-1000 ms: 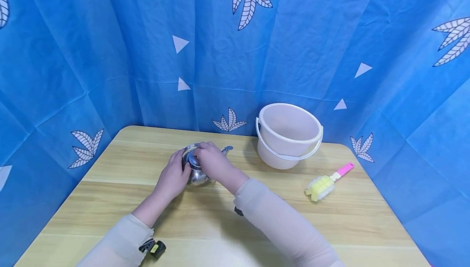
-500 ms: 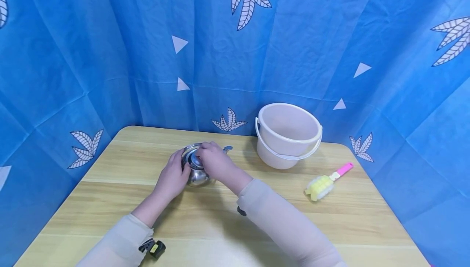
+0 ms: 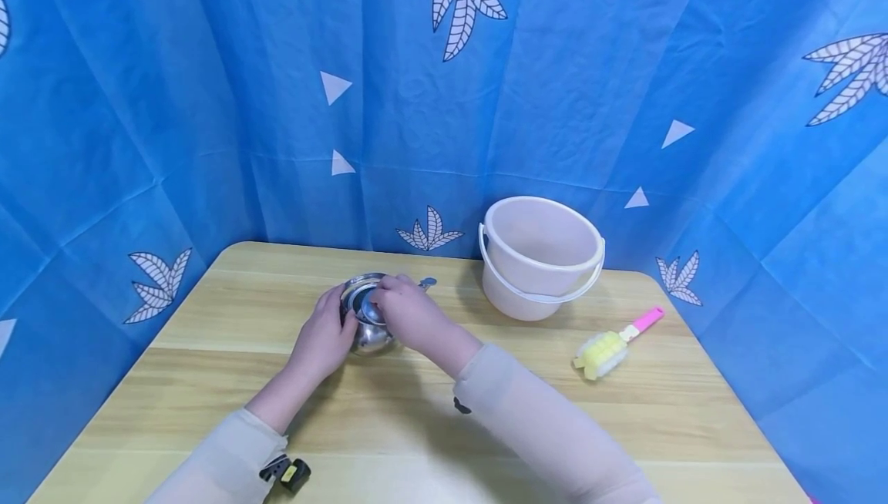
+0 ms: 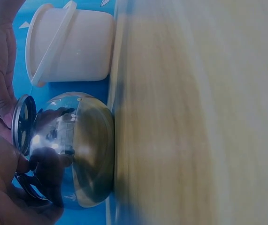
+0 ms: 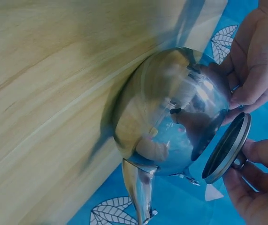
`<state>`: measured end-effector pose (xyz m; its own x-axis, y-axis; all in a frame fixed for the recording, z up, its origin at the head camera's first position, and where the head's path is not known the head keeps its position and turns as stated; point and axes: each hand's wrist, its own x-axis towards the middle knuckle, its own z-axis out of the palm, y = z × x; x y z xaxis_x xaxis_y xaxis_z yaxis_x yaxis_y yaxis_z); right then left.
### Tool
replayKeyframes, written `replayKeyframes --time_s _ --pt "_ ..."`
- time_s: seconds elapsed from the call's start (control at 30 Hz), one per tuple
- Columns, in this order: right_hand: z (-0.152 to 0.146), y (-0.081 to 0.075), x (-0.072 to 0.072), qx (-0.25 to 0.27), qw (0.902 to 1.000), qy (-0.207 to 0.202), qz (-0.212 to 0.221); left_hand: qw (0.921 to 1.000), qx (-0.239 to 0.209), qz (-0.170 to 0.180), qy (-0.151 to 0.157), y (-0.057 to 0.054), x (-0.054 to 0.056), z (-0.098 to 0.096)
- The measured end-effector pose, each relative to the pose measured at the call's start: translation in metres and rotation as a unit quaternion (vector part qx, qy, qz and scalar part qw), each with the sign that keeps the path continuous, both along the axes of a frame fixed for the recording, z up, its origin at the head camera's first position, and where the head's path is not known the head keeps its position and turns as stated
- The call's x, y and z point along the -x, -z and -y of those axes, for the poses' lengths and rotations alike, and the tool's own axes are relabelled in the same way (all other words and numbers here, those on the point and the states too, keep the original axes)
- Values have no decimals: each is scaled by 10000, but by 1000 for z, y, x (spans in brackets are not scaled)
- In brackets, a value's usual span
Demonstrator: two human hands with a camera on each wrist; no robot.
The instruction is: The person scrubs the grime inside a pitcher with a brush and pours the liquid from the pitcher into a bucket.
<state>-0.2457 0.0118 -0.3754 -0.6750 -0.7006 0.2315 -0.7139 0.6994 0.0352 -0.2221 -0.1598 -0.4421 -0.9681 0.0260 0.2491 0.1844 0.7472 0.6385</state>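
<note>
A shiny metal teapot [image 3: 372,341] stands upright on the wooden table, its spout [image 3: 427,283] pointing to the back right. My left hand [image 3: 324,341] grips it on the left side, the thumb near the rim. With my right hand [image 3: 414,315] I pinch the small knob of the round metal lid [image 5: 227,147]. The lid is tilted and apart from the teapot's body [image 5: 171,112] in the right wrist view. Part of the opening shows in the head view; my right fingers cover some of the lid there.
A white bucket [image 3: 513,288] with its handle hanging down stands at the back right. Right of it lies a sponge brush [image 3: 602,354] with a pink handle. A blue patterned curtain [image 3: 444,119] surrounds the table [image 3: 555,427] at the back and sides.
My right hand has shifted slightly right with the lid, and more of the teapot's opening shows. The left hand keeps its grip. The head view has shifted a little.
</note>
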Motion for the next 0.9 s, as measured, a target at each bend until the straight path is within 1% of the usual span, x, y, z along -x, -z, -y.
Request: replayKeyframes --time_s 0.13,0.33,0.57,0.73,0.9 --pt "-4 0 -3 30 9999 -62 -90 10000 -6 -20 -5 1 1 0" --pt "-10 -2 -8 33 9998 -181 -115 10000 -28 -13 -8 2 1 1" --pt "-14 -4 -13 27 9997 -231 7 10000 -25 -50 -34 1 -1 1" --pt "-18 -7 -17 1 9996 -262 63 10000 -28 -20 -37 2 0 1" --pt "-24 -9 -22 -118 9994 -311 -59 10000 -49 -56 -25 3 1 0"
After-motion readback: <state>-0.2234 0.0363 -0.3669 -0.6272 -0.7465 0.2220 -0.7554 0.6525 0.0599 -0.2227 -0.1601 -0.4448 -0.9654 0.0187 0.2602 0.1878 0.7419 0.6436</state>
